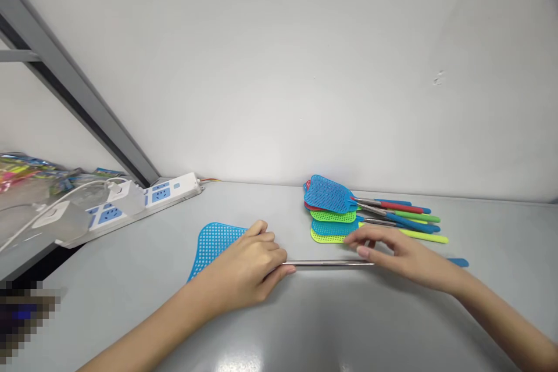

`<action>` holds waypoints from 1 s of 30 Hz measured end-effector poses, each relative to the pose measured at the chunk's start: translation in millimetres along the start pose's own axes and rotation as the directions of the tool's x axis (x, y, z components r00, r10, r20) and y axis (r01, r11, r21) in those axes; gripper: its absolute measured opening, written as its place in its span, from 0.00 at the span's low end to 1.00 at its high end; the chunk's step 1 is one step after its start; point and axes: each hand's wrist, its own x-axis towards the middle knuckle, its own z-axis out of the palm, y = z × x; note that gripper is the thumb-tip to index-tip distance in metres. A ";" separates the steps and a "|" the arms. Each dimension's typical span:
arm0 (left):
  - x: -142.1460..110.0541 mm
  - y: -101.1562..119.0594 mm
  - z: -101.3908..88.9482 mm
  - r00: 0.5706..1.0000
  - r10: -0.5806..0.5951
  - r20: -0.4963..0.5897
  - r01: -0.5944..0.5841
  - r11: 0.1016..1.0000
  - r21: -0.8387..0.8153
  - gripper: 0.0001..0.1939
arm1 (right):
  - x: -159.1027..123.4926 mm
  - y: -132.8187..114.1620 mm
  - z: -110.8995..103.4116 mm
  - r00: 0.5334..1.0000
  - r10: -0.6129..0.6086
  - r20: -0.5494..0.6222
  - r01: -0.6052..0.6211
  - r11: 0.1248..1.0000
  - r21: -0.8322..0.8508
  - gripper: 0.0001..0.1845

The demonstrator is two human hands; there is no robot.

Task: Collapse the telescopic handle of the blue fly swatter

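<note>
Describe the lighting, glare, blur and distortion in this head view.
Head view: bright, even light; a soft glare patch on the grey table near the bottom edge; faint shadows under the left hand and right hand on the blue fly swatter. Wide-angle lens bends the table's back edge and tilts the metal beam. A pixelated block covers the lower-left corner. The swatter pile is sharp.

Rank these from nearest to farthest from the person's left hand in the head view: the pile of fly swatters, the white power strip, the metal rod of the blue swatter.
1. Metal rod: touching the left hand, on its right.
2. Pile of fly swatters: right, toward the wall.
3. White power strip: far left, at the table's edge.
</note>
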 end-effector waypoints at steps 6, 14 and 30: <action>-0.1 7.0 1.5 0.999 0.033 -0.029 -0.033 0.999 -0.011 0.16 | -0.7 -3.4 22.8 0.953 0.012 0.303 -0.063 0.985 0.159 0.18; -2.3 16.5 14.5 0.987 0.103 -0.123 -0.093 0.992 0.080 0.19 | -1.2 -3.1 43.2 0.924 0.147 0.352 -0.247 0.934 0.257 0.20; -3.3 41.4 26.1 0.963 0.159 -0.219 -0.123 0.978 0.170 0.11 | -4.3 -24.6 48.5 0.818 0.335 0.468 -0.516 0.787 0.338 0.19</action>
